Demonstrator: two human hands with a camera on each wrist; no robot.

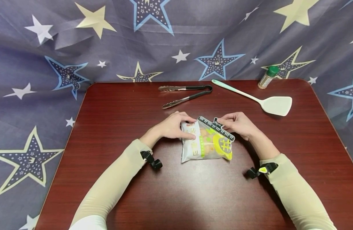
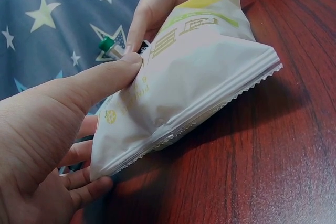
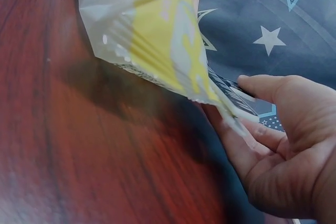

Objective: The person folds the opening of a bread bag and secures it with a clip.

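Note:
A white and yellow packaged snack bag [image 1: 193,151] with green print sits at the middle of the table, partly see-through over pale contents. My left hand [image 1: 172,126] grips its upper left side, thumb on the printed face and fingers behind, as the left wrist view shows. Slanting across the bag's upper right edge is a black and white bag clip [image 1: 216,129] with a piano-key pattern. Its small black handle is pinched between the thumb and fingers of my right hand [image 1: 238,124]. In the right wrist view the bag's yellow corner [image 3: 168,51] overlaps most of the clip.
Behind the bag lie metal tongs [image 1: 195,87] with black handles, spread apart. A white spatula [image 1: 277,106] with a mint handle lies to the right. A green-capped spice jar [image 1: 265,80] stands at the table's back edge, before a star-patterned curtain [image 1: 182,38].

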